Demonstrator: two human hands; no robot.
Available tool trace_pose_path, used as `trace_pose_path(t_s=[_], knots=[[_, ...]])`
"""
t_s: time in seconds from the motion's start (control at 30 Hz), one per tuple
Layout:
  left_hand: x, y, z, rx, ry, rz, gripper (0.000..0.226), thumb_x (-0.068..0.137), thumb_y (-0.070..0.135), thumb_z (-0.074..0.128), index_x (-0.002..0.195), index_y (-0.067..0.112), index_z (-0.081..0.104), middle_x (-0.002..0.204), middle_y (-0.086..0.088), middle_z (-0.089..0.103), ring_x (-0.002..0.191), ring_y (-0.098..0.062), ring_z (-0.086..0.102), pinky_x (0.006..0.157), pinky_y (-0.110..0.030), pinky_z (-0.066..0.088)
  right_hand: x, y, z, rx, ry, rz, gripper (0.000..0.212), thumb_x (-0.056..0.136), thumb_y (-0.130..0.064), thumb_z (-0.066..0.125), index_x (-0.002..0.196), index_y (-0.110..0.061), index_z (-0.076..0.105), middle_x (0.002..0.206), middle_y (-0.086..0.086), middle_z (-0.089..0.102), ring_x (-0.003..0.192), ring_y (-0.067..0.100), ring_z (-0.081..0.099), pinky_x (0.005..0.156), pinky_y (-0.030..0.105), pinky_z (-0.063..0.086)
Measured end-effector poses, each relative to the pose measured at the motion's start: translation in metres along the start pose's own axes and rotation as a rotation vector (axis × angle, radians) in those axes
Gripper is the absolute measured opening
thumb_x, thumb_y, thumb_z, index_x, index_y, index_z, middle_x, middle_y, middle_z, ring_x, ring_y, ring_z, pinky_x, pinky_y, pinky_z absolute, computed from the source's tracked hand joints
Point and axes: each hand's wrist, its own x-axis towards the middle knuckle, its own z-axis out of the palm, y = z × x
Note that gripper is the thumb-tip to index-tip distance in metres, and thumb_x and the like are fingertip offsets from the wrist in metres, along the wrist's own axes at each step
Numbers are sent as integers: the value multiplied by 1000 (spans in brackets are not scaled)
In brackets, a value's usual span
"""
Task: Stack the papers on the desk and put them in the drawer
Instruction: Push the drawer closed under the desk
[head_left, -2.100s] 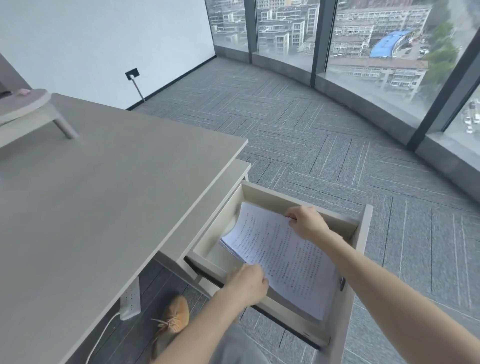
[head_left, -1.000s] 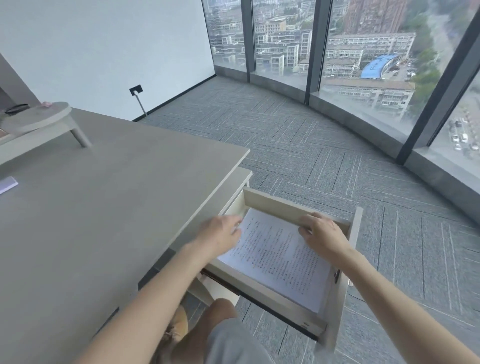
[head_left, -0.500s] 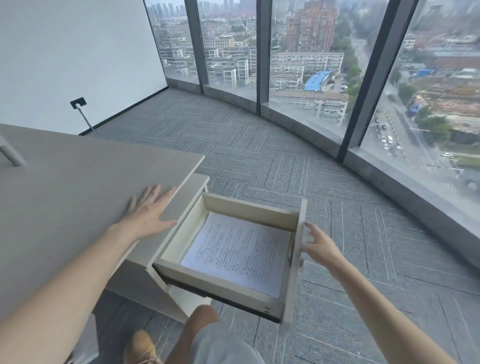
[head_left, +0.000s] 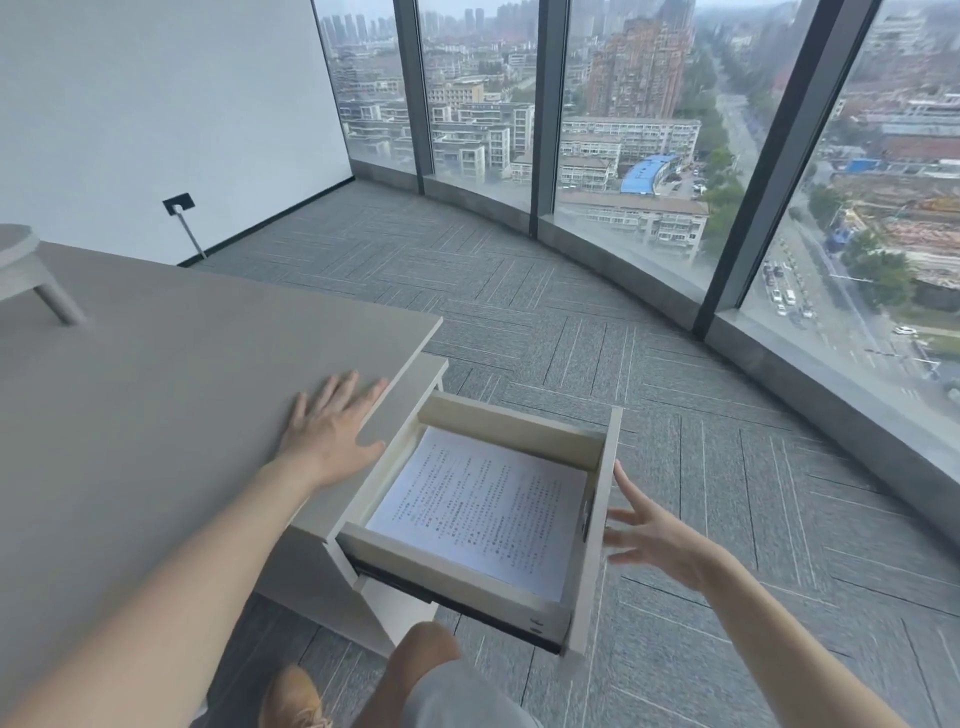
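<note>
1. The left hand is lying flat on the desk, palm down, fingers spread and pointing toward 1 o'clock, gripping nothing. Its forearm is reaching in from 7 o'clock.
2. The right hand is hovering open in the air, fingers spread and pointing toward 10 o'clock, gripping nothing. Its fingertips are sitting just beside the outer face of the drawer front; contact cannot be confirmed. Its forearm is entering from 5 o'clock.
3. The drawer is standing pulled out from under the desk's corner, its front panel toward 3 o'clock.
4. The papers are lying flat on the drawer floor as one stack, printed side up, filling most of the floor, with a bare strip showing along the 10 o'clock side.
5. The papers are lying between the two hands: at 4 o'clock from the left hand, near it, and at 9 o'clock from the right hand, with the drawer front standing between them. Neither hand is touching them.
6. A knee and a tan shoe are showing at 6 o'clock, below the drawer.
</note>
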Motion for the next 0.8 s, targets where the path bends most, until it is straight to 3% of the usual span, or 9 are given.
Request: trace_pose_path(t_s=[0.23, 0.8], knots=[[4, -1, -4, 4, -58, 28, 90, 83, 43, 51, 152, 44, -7, 166, 0, -10, 152, -25, -9, 120, -54, -1, 21, -9, 17, 5, 17, 4, 123, 82, 5, 76, 154, -52, -6, 159, 23, 35, 125, 32, 62, 101, 48, 55], [3, -1, 1, 6, -3, 24, 93, 80, 38, 52, 152, 43, -6, 166, -2, -6, 152, -27, -6, 120, -55, 0, 72, -34, 72, -15, -24, -40, 123, 83, -1, 78, 155, -52, -7, 155, 28, 37, 127, 29, 59, 102, 46, 55]])
